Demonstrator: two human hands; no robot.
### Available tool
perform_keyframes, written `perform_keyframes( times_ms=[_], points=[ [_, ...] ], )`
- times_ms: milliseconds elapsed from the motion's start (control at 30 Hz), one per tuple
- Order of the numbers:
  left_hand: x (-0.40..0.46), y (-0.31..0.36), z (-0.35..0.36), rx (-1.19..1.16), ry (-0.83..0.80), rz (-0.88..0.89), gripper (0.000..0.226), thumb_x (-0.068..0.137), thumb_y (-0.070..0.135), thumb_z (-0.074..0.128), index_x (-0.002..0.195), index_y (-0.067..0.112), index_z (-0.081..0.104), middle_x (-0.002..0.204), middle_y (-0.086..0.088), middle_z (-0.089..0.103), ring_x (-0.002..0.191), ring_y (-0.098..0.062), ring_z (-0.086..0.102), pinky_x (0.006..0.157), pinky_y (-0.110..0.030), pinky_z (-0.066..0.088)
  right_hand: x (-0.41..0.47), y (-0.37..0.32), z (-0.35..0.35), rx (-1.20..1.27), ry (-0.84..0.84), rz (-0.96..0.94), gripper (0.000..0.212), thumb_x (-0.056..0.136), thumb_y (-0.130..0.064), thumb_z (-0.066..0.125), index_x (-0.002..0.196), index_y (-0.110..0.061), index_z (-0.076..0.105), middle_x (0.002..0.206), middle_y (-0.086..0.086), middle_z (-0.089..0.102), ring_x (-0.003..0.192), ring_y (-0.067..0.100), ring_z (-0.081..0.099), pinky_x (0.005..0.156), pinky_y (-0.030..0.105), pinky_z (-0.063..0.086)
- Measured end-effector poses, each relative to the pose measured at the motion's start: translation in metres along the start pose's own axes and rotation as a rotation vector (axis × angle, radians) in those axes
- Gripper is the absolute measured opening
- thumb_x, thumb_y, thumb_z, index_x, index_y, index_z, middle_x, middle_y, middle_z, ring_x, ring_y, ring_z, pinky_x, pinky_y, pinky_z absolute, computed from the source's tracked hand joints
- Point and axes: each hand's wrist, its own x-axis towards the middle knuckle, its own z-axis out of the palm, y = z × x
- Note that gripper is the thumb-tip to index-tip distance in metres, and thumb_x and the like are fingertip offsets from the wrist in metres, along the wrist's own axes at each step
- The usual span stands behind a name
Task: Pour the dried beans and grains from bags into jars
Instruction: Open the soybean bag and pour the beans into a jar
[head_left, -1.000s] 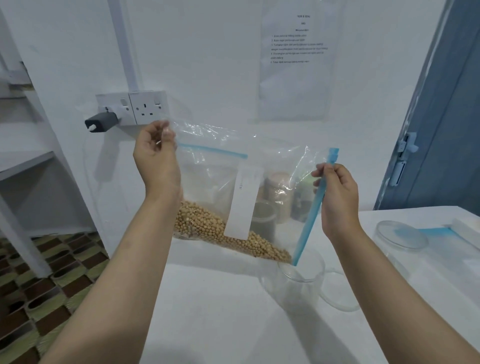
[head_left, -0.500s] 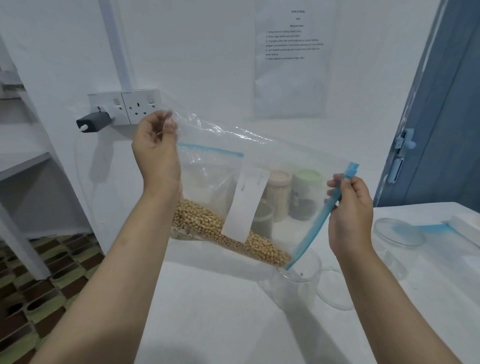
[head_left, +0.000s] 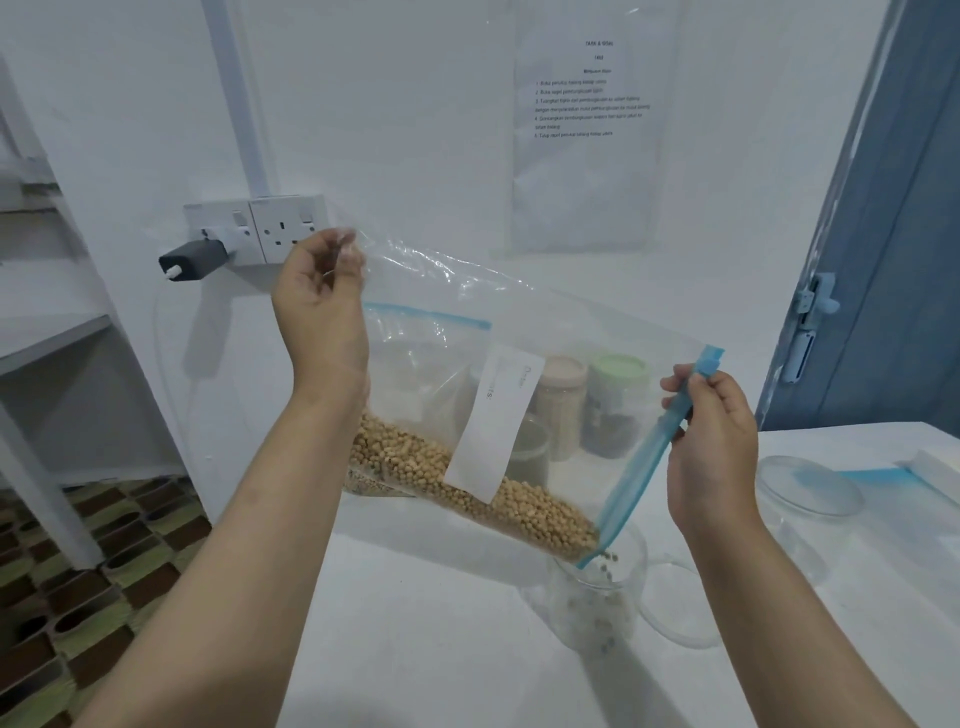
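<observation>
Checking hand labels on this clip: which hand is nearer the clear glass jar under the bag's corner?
Right. The right hand pinches the bag's blue zip strip just above and right of the clear glass jar; the left hand grips the bag's far corner, high and left.

- One view only, from a camera worn on the person's head.
- It looks forward and down, close over a white table (head_left: 426, 649).
- It faces a white wall (head_left: 415, 104) just behind.
</observation>
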Motion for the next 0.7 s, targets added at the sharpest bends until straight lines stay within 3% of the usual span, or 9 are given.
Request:
perform_keyframes(
  times_ms=[700],
  points=[
    [-0.0031, 0.0079, -0.0004, 0.02, -0.006, -0.005, 0.021, 0.096, 0.007, 0.059, 0.092, 0.026, 0.064, 0.088, 0.015, 0.066, 0.081, 0.004, 0.06, 0.085, -0.022, 0.049, -0.0024, -0.0062, -0.0003, -0.036, 0.005, 0.017, 0.026, 0.104, -0.017, 0.044, 0.089, -0.026, 0.063, 0.087, -0.01, 0.063, 0.084, 0.008, 0.053, 0.077, 0.023, 0.041]
  ],
)
